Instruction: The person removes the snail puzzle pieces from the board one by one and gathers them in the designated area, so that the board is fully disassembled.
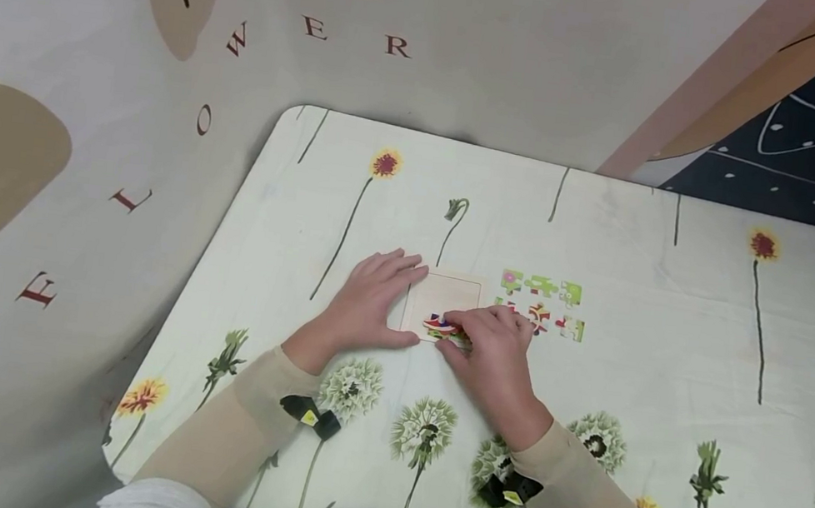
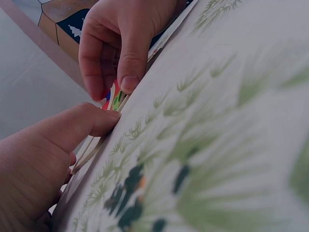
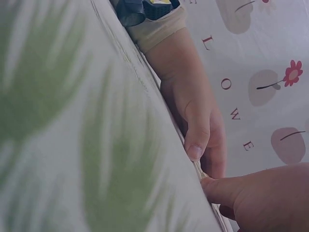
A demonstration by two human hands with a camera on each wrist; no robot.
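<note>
A shallow wooden puzzle tray (image 1: 445,295) lies on the table in the head view. My left hand (image 1: 370,298) steadies it from the left, fingers extended along its side and thumb at the near left corner. Over the tray's near edge, my right hand (image 1: 493,349) pinches a red, white and blue puzzle piece (image 1: 436,323) between thumb and fingers. Green and red colours show under and beside that piece, partly covered by the right hand. In the left wrist view, the right thumb and fingers close around the colourful piece (image 2: 115,96), near the left thumb.
Right of the tray, several loose jigsaw pieces (image 1: 542,286) lie in two rows, the nearer row partly behind the right hand. A white cloth (image 1: 642,314) printed with flowers covers the table. A patterned wall (image 1: 504,72) rises behind its far edge.
</note>
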